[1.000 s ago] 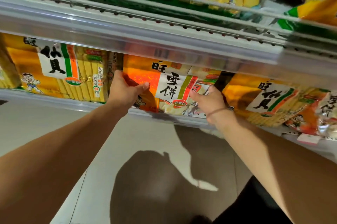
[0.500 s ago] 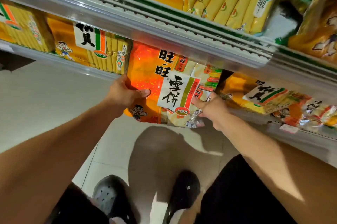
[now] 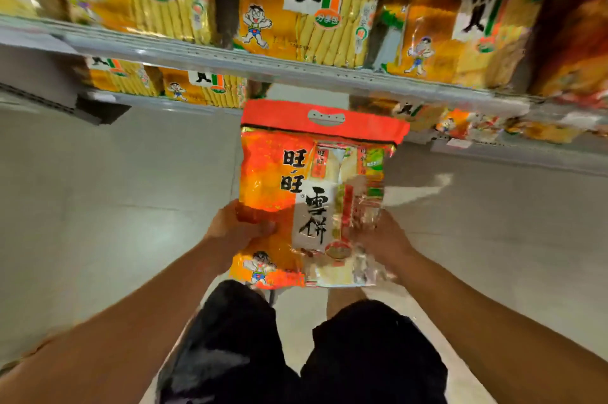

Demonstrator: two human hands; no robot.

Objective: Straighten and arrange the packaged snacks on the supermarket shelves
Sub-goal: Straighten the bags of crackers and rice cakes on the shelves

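I am holding one large orange snack bag upright in front of me, clear of the shelving and above my knees. My left hand is gripping the bag's lower left edge, with the thumb lying across the front of the pack and the remaining fingers hidden behind it. My right hand is gripping the lower right edge, its fingers curling round the clear side of the wrapper. Both hands are clamped on the same bag, one on each side, and are kept apart by its width. The bag's red header strip, with its punched carry slot, is pointing up toward the shelves; the printed cartoon figure is sitting at the bottom left corner, just below my left hand. Behind the bag, the upper shelf is carrying a row of yellow snack packs standing upright, side by side, with dark gaps between some of them. The lower shelf is carrying more yellow packs to the left of the bag and a looser group of packs to its right, too blurred to tell how they are lying. Directly behind the header strip, I am seeing pale floor through the lower shelf row. My black shorts are filling the bottom centre of the view.
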